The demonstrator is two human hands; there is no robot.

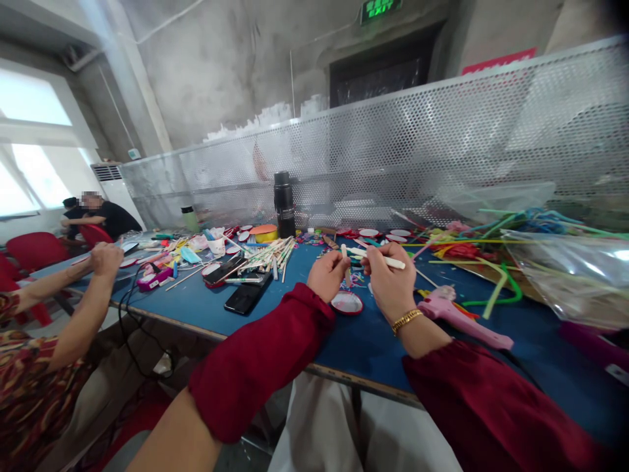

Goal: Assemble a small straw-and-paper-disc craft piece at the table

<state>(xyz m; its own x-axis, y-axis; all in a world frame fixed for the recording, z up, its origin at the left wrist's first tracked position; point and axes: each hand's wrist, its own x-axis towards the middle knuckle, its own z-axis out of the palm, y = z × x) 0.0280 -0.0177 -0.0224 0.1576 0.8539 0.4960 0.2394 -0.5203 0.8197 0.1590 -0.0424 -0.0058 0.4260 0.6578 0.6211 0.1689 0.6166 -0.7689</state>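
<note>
Over the blue table, my left hand point(328, 275) is closed in a pinch on a short pale stick point(344, 252), which points upward. My right hand point(393, 278) is closed around a white pen-shaped tool point(396, 263). Its front end reaches towards the stick; whether the two touch I cannot tell. Below and between my hands sits a small round white dish with a red rim point(346, 302). Tiny coloured bits point(356, 282) lie behind it. Just right of my right wrist rests a pink glue gun point(464, 317).
Two dark phones point(248, 295) and a pile of patterned paper straws point(268, 255) lie to the left. A black flask point(284, 204) stands behind. Coloured strips and plastic bags point(580, 275) cover the right. A co-worker's hands point(107, 259) are at far left, near a purple tool point(154, 278).
</note>
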